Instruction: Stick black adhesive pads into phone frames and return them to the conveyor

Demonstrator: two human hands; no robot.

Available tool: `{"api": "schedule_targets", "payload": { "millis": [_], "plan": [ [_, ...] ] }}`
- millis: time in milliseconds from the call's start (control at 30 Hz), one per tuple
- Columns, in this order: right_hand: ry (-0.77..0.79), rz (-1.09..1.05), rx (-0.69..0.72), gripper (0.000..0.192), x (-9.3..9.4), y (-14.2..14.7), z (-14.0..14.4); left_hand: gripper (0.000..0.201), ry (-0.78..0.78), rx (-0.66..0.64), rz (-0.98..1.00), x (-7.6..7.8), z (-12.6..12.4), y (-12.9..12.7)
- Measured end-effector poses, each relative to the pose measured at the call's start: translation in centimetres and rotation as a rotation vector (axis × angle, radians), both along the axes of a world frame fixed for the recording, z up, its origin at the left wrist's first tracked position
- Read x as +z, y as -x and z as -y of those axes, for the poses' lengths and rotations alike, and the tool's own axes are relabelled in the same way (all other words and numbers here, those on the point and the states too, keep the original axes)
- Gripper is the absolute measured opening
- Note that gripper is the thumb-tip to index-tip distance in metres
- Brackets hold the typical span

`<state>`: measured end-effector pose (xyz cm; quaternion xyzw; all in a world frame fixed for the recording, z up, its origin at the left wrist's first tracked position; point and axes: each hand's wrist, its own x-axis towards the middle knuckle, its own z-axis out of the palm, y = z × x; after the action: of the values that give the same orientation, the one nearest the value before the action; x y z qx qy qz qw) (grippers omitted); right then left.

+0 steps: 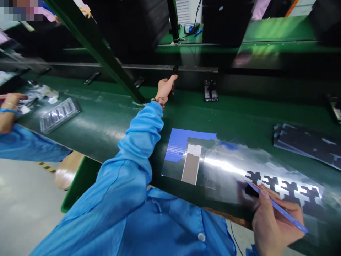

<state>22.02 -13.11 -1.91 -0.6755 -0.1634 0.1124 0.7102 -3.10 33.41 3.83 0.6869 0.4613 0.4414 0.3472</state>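
**One hand reaching far, one hand holding blue tweezers**

The left hand [165, 89] is reaching far across the green belt [106, 121]. Its fingers are closing around a small dark part [173, 80] at the far rail. The part is mostly hidden, so its shape is hard to tell. It is looking small and light, and a pinch at its end should be enough to lift it.

The right hand [274, 222] is resting near, at the right. It is gripping thin blue tweezers [277, 208] like a pencil. The pointed tip is touching a shiny clear sheet [266, 170] with rows of little black stickers [286, 190] on it. The sheet is looking smooth, slippery and bendy. The stickers are looking flat and thin, so they should be taken by an edge with the tweezers.

In the middle, a gray strip [191, 169] is lying on a blue film [183, 140]. A black fixture [211, 90] is sitting far on the belt. A clear plastic tray [59, 114] is lying at the left, near another person's hand [12, 101].
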Motion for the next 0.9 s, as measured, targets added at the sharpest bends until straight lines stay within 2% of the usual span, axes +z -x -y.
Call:
{"api": "schedule_targets", "payload": {
  "millis": [67, 133, 233, 300, 333, 400, 467, 567, 633, 767, 900],
  "plan": [
    [0.039, 0.0, 0.006, 0.043, 0.3, 0.1, 0.0, 0.067, 0.029, -0.141, 0.08, 0.4, 2.0, -0.1],
    [0.079, 0.011, 0.0, 0.042, 0.8, 0.0, -0.2, 0.067, 0.086, -0.193, 0.161, 0.3, 5.2, -0.6],
    [0.054, 0.067, -0.036, 0.038, 1.8, -1.1, -1.7, 0.057, 0.248, -0.221, 0.277, -0.2, 11.6, -2.1],
    [-0.018, 0.119, -0.027, 0.037, 2.6, -2.1, -3.6, 0.05, 0.308, -0.306, 0.266, -0.6, 15.8, -3.4],
    [-0.05, 0.126, 0.009, 0.038, 3.0, -2.5, -4.9, 0.052, 0.314, -0.368, 0.249, -0.8, 17.8, -4.1],
    [-0.117, 0.081, 0.132, 0.039, 3.7, -3.2, -7.4, 0.07, 0.287, -0.5, 0.195, -1.3, 20.9, -5.3],
    [-0.166, -0.006, 0.261, 0.039, 4.1, -3.4, -9.8, 0.077, 0.243, -0.595, 0.108, -1.9, 23.2, -6.2],
    [-0.154, -0.155, 0.465, 0.036, 4.0, -3.2, -12.3, 0.055, 0.208, -0.65, -0.039, -2.7, 24.9, -6.9],
    [-0.147, -0.198, 0.517, 0.035, 3.5, -3.0, -13.1, 0.044, 0.167, -0.665, -0.126, -3.2, 25.2, -7.0],
    [-0.12, -0.086, 0.458, 0.038, 2.5, -2.8, -13.4, 0.031, -0.092, -0.663, -0.36, -3.5, 25.0, -6.5],
    [0.032, 0.045, 0.435, 0.044, 1.6, -2.8, -13.4, 0.03, -0.315, -0.666, -0.592, -3.3, 25.2, -5.7]
  ]
}}
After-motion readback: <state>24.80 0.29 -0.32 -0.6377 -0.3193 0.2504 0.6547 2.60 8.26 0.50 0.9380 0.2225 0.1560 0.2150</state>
